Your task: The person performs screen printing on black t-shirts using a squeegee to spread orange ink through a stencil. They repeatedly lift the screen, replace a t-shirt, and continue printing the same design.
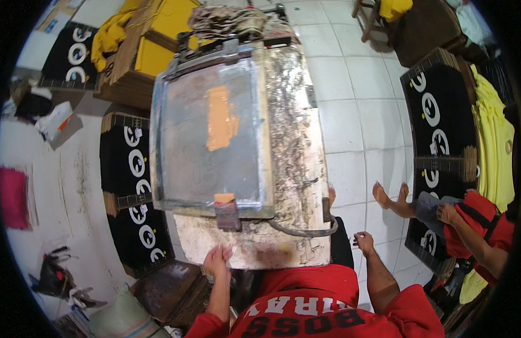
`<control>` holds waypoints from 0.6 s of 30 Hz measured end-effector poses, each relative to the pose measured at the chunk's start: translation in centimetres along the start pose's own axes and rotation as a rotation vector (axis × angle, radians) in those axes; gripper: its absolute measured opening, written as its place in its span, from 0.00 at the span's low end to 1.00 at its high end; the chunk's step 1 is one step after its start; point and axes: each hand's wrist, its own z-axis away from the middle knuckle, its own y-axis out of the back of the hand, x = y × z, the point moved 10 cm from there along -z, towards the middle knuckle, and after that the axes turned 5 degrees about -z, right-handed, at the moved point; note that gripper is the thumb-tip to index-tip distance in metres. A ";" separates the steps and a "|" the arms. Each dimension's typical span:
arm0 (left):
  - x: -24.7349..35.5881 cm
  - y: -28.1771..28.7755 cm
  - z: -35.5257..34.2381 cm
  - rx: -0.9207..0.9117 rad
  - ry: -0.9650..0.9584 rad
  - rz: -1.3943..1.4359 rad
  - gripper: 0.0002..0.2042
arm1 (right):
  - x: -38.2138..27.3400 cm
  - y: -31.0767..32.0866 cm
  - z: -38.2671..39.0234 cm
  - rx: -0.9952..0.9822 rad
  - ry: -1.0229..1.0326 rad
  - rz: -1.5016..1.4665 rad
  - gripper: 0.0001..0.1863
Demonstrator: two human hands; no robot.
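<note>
A screen-printing frame (210, 163) lies over a worn, stained white board (297, 186) in front of me. A thick orange ink patch (219, 119) covers part of its grey mesh. On the frame's near edge rests a squeegee (227, 215) with orange on its top end. My left hand (217, 261) is at the board's near left edge, just below the squeegee, its fingers bunched together; whether anything is between them is hidden. Held off to the right of the board, my right hand (363, 242) is empty with its fingers apart.
Printed black panels lie on the left stack (137, 163) and the right stack (438, 112). Yellow cloth (494, 146) hangs at far right. Another person's hand (447, 214) is near the right stack. A dark cable (305, 231) loops beside the board. Bundled rags (229, 22) sit behind the frame.
</note>
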 end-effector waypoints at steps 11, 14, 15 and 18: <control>-14.7 6.4 8.4 -0.317 0.093 -1.183 0.19 | -15.2 -7.7 -23.6 -0.024 0.353 0.642 0.25; -15.7 0.0 15.1 -0.754 0.230 -1.092 0.16 | -21.3 -15.4 -28.6 -0.168 0.493 0.579 0.21; -15.3 -2.7 17.6 -0.916 0.177 -1.089 0.15 | -22.3 -18.6 -29.5 -0.245 0.492 0.636 0.22; -15.9 -0.6 20.9 -0.503 0.808 -1.082 0.15 | -24.5 -27.3 -28.7 -0.459 0.574 0.691 0.26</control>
